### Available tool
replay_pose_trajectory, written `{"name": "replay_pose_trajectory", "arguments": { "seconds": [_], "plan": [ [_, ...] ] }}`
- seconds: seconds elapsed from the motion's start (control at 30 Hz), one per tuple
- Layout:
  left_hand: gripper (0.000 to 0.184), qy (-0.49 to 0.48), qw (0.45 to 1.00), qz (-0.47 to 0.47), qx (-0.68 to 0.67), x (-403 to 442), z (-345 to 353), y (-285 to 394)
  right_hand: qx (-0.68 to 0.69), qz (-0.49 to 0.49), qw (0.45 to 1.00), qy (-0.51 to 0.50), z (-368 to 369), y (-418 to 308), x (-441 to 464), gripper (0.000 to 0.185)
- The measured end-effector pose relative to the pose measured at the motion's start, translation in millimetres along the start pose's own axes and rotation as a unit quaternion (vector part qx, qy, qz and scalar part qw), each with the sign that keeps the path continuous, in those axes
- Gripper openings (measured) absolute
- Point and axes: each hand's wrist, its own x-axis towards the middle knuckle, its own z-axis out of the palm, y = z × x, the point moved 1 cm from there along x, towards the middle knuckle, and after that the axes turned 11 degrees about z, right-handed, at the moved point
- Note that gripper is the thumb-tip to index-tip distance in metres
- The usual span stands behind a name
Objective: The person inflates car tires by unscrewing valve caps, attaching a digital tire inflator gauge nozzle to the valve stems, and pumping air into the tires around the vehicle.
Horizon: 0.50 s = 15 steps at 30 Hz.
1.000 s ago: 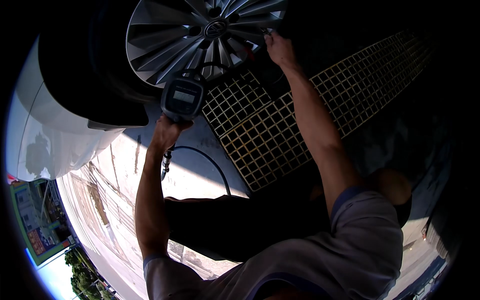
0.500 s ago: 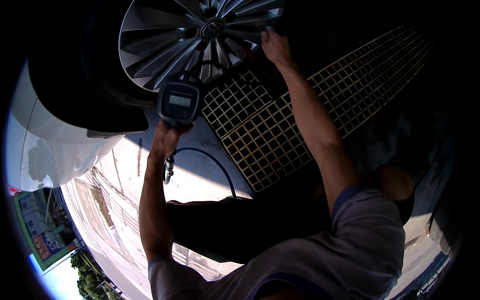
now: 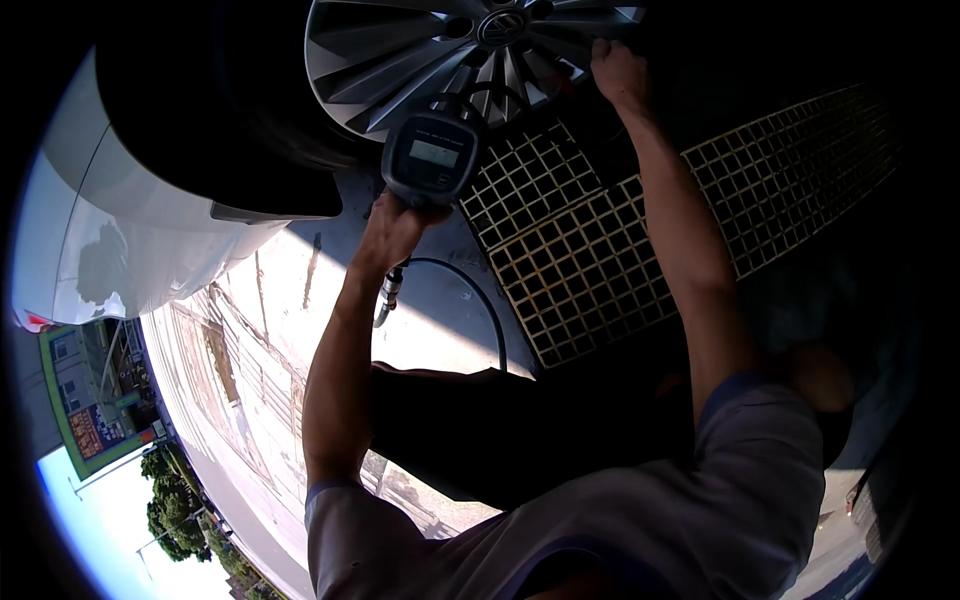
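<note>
Just above the centre of the frame, left of the midline, the left hand (image 3: pixel 395 228) was closed around the grip beneath a dark gauge (image 3: pixel 432 165), its thumb showing under the casing. The gauge faced the camera, slightly tilted, with a pale screen (image 3: pixel 434 152) whose reading was too dim to make out. At the upper right of centre, the right hand (image 3: pixel 620 75) was near the lower right edge of a silver wheel (image 3: pixel 400 75). Its fingers looked bent, but I could not tell how tightly they were closed, or whether they had hold of anything in the shadow.

The wheel filled the top middle of the frame, cut off by the upper edge, with a round badge (image 3: pixel 500 28) at its hub. A dark tube (image 3: pixel 497 83) arched in front of its lower part, beside the top of the gauge. Just below the left hand hung a metal fitting (image 3: pixel 391 287), and a hose (image 3: pixel 480 292) curved down to the right over the floor (image 3: pixel 350 215).

A yellowish grate (image 3: pixel 567 215) stretched from the middle of the frame toward the upper right, passing behind the right forearm. White bodywork (image 3: pixel 150 235) took up the left side. Along the bottom lay the person's shirt (image 3: pixel 620 510), and at the lower left were a building (image 3: pixel 95 430) and trees (image 3: pixel 178 515).
</note>
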Motion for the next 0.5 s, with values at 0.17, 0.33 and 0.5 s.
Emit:
{"name": "replay_pose_trajectory", "arguments": {
  "seconds": [0.17, 0.33, 0.5],
  "plan": [
    [0.043, 0.011, 0.998, -0.005, -0.059, 4.8, 4.2, 1.1, -0.002, 0.008, 1.0, -0.001, 1.9, -3.0, 3.2, 0.049],
    [0.046, 0.012, 1.0, -0.008, -0.023, 7.6, 5.7, 9.7, -0.01, 0.013, 1.0, -0.011, -2.0, -7.1, -1.8, 0.047],
    [0.046, 0.007, 0.998, -0.018, -0.052, 11.2, 4.2, 7.9, -0.007, -0.003, 1.0, 0.01, -1.0, -5.2, -1.2, 0.041]
  ]
}}
